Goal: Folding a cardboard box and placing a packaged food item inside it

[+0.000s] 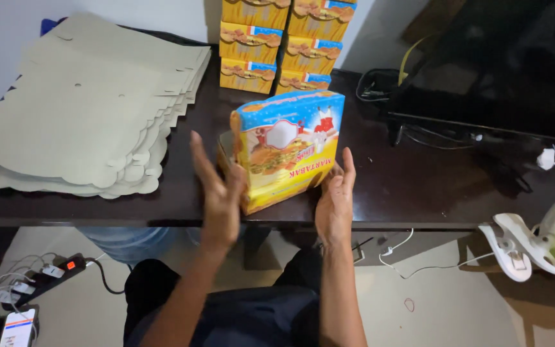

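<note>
A yellow and blue printed cardboard box (288, 149) stands partly folded on the front edge of a dark table (406, 186), its lid raised and tilted toward me. My left hand (218, 193) presses flat against the box's left side, fingers stretched upward. On the other side, my right hand (335, 199) rests against the lower right corner of the box with its fingers spread. Both hands bracket the box between their palms.
A thick pile of flat unfolded cardboard blanks (85, 103) lies on the table's left. Several finished yellow boxes (284, 42) are stacked at the back. Black cables and gear (457, 109) sit right. A power strip (52, 273) and phone (17, 328) lie on the floor.
</note>
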